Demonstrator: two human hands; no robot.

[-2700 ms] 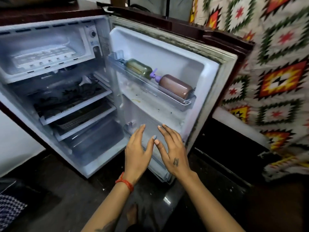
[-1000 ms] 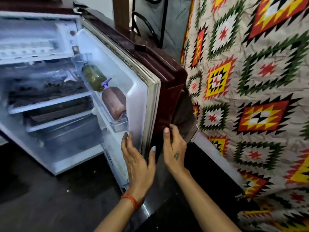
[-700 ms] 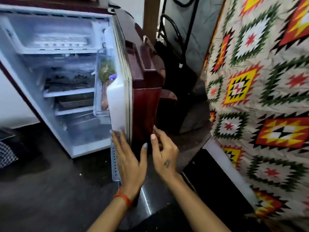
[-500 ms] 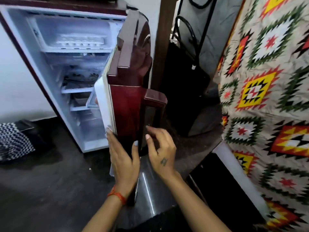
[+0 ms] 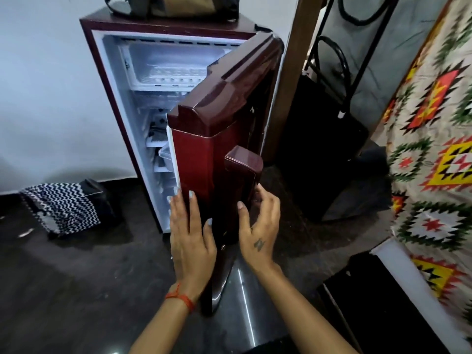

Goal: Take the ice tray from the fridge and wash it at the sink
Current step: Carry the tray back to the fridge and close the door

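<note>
- Maroon single-door fridge (image 5: 109,80) stands against the white wall, door (image 5: 204,149) swung partway, its outer face toward me.
- My left hand (image 5: 190,235) lies flat on the door's free edge, fingers straight and close together, thumb on the maroon face. Red thread band (image 5: 180,297) on that wrist.
- My right hand (image 5: 259,226) is at the door handle (image 5: 244,169), fingers curled round the handle's lower part, thumb on its front. Small tattoo on the back of this hand.
- Ice tray (image 5: 176,75): white, lying inside the freezer compartment (image 5: 138,62) at the top of the fridge, neither hand touching it.
- Below the freezer compartment, white shelves (image 5: 155,143) show past the door edge; what's on them I cannot tell.
- On top of the fridge: a dark bag (image 5: 173,6), cut by the frame.
- Left of the fridge, on the dark floor (image 5: 76,277): a black-and-white zigzag cloth (image 5: 61,208) by the wall.
- Right of the fridge: a wooden post (image 5: 293,60), a black metal frame (image 5: 329,54), then a patterned blanket (image 5: 434,149) with red, yellow and green diamonds.
</note>
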